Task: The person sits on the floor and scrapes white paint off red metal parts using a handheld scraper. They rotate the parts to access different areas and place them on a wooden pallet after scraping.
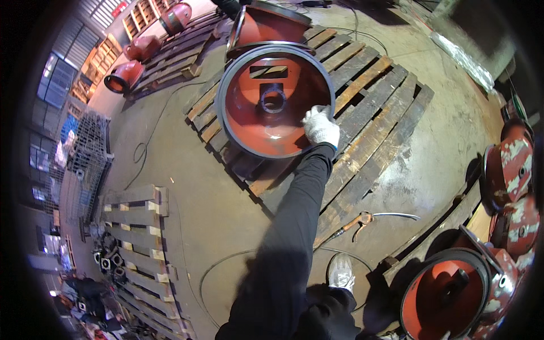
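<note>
My left hand (321, 127), in a white knitted glove, is at the right side of a large round red metal casting (249, 107). Its fingers are curled at the dark rim, and the palm side is hidden. The casting is a wide bowl with its open side facing me; inside are a ring-shaped hub (273, 101) and a rectangular opening. It rests on a worn wooden pallet (368, 113). Behind it, on the same pallet, is another red casting (272, 27). A black sleeve covers my left arm. My right hand does not show.
An air blow gun (358, 222) with a hose lies by the pallet's near edge, close to my shoe (341, 272). More red castings (445, 294) stand at the lower right. Another pallet (139, 243) and a wire cage (85, 164) are on the left. Hoses cross the floor.
</note>
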Demonstrator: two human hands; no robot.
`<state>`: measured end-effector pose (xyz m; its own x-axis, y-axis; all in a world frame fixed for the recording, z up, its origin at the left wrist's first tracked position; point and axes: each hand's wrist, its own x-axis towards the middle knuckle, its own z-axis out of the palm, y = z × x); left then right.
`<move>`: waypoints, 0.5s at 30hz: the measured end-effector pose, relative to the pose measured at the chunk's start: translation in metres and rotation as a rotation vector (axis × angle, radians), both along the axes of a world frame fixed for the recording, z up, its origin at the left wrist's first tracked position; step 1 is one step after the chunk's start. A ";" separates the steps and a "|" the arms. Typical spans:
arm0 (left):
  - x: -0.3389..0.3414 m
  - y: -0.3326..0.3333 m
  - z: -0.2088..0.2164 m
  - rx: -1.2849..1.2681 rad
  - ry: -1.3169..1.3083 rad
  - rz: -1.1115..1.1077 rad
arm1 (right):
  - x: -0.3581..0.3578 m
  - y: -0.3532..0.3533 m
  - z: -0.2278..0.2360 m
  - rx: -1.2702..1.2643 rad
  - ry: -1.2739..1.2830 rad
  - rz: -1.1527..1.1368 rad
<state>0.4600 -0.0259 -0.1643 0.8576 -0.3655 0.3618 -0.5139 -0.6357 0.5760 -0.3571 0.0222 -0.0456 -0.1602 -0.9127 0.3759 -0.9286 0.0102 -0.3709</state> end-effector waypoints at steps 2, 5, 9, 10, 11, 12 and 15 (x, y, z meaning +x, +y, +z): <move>0.002 -0.005 0.003 -0.041 0.151 0.022 | -0.008 0.003 -0.004 0.010 -0.020 -0.018; 0.002 -0.012 0.014 0.210 0.149 0.131 | -0.026 0.003 -0.012 0.009 -0.053 -0.022; -0.005 0.002 0.029 0.310 0.356 0.010 | -0.043 0.007 -0.025 0.018 -0.110 -0.048; -0.015 0.011 0.030 0.252 0.281 -0.031 | -0.044 0.004 -0.028 0.025 -0.128 -0.053; -0.029 0.020 0.030 0.166 0.151 -0.063 | -0.043 0.005 -0.030 0.032 -0.143 -0.055; -0.047 0.026 0.029 0.133 0.109 -0.076 | -0.040 0.004 -0.031 -0.046 -0.098 -0.040; -0.121 0.034 0.034 0.168 0.251 -0.177 | -0.022 0.004 -0.025 -0.103 -0.131 0.042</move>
